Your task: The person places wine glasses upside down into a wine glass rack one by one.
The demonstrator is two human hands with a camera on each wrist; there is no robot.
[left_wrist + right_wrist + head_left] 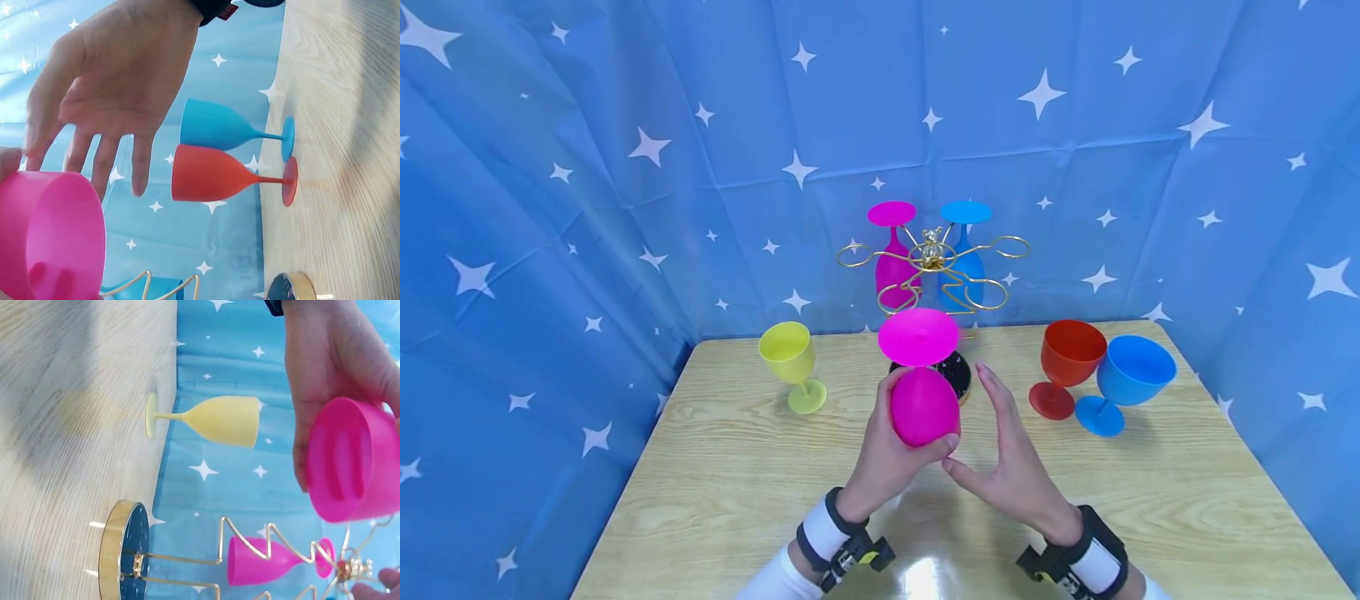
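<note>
My left hand (883,471) grips a bright pink goblet (925,408) by its bowl, upside down, with the foot on top and the mouth facing down. Close by on the right is my right hand (1018,475), fingers extended and thumb spread. Its thumb tip lies next to the bowl; whether it touches is unclear. Behind the goblet stands a gold wire glass rack (951,271) with several loops and a bear figure on top. Another pink goblet (895,271) and a blue goblet (966,271) hang inverted at its back. The rack's dark round base (134,550) rests on the table.
A yellow goblet (790,357) stands upright on the left of the wooden table (700,500). To the right, a red goblet (1070,358) and a blue goblet (1131,375) stand upright side by side. A blue star-patterned cloth (737,167) rises behind the table.
</note>
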